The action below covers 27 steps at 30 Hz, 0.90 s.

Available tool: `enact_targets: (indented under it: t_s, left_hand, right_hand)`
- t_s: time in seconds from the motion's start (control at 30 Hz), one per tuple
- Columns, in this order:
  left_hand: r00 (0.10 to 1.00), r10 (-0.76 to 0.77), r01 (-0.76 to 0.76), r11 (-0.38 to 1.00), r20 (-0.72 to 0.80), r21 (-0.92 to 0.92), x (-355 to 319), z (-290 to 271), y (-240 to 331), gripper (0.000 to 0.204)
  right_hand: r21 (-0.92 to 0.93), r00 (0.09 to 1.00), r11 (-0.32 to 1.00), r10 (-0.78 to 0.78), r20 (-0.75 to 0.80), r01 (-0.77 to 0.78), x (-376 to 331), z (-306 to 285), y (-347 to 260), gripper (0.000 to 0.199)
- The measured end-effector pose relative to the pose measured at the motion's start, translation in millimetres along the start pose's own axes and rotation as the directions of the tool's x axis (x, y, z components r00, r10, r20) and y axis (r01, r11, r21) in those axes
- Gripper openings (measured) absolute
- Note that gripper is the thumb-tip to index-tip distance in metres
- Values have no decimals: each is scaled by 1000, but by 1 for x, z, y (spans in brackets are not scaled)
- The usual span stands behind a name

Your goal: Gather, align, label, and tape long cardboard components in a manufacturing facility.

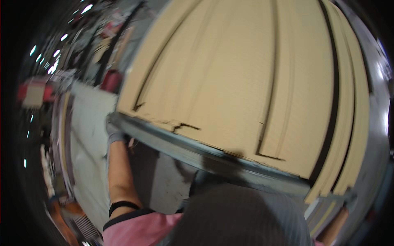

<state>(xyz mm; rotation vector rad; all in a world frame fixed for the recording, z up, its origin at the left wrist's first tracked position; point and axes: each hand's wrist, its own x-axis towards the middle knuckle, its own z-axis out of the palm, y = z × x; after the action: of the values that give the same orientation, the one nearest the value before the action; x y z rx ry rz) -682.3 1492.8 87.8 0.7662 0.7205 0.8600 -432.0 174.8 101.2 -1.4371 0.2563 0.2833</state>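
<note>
A large beige panel [230, 82] with dark slots and creases fills the middle. A grey-blue metal rail [172, 149] runs along its near edge. My left hand [115, 129], in a grey glove, is closed around the rail's left corner. Far to the right, my right hand [349, 198], also gloved, is at the near right corner of the beige layers. It is small and blurred there, so I cannot make out its fingers. A dark rounded shape in front hides part of the rail.
Left of the panel stands a pale flat surface [88, 135] with a yellowish strip along its outer side. A dark red rounded object [111, 80] is behind it. Orange and ribbed items [74, 217] lie at the lower left. Grey floor [168, 180] shows below the rail.
</note>
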Motion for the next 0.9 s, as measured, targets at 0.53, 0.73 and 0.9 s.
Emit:
enact_targets:
  t_s: [0.53, 0.73, 0.9]
  left_hand:
    - [995, 36, -39, 999, -89, -33, -84, 167, -49, 35]
    - [951, 229, -171, 949, -207, 265, -21, 132, -63, 44]
    - [948, 242, -213, 965, -206, 151, -35, 140, -60, 34]
  right_hand:
    - [336, 785, 849, -137, -604, 407, 40, 197, -71, 38]
    - [58, 709, 974, -119, -695, 221, 58, 113, -47, 38]
    - [-3, 720, 992, -92, -688, 125, 52, 48, -36, 42]
